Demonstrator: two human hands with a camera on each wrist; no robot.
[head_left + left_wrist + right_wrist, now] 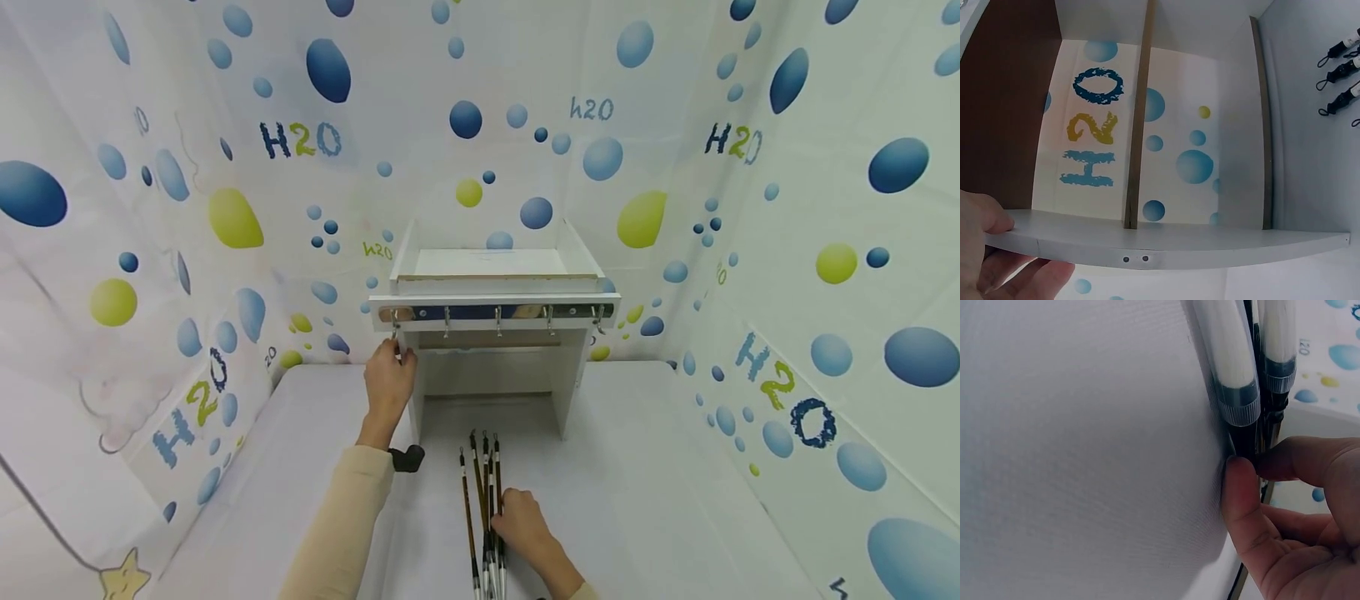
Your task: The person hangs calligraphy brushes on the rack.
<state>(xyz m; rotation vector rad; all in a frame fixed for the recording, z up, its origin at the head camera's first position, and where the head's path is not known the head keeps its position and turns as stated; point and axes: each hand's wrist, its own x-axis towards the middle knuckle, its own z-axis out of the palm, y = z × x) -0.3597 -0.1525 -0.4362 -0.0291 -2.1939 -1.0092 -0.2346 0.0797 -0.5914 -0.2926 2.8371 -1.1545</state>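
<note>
A white wooden rack [495, 287] stands on the white-covered table, with a row of metal hooks [498, 318] along its front rail. My left hand [390, 383] grips the rack's left side panel below the end hook; in the left wrist view the thumb and fingers lie on opposite faces of the panel [1172, 240]. Several calligraphy brushes [469, 517] lie in front of the rack, their looped ends toward it. With thumb and fingertip, my right hand [522, 527] pinches a brush [1235, 394] just beyond its clear-capped white bristles.
A black object [407, 459] shows beside the left sleeve. White cloth [645, 467] covers the table, and curtains [465, 83] printed with blue and green bubbles enclose it at the back and sides. The rack's lower part is open at the front.
</note>
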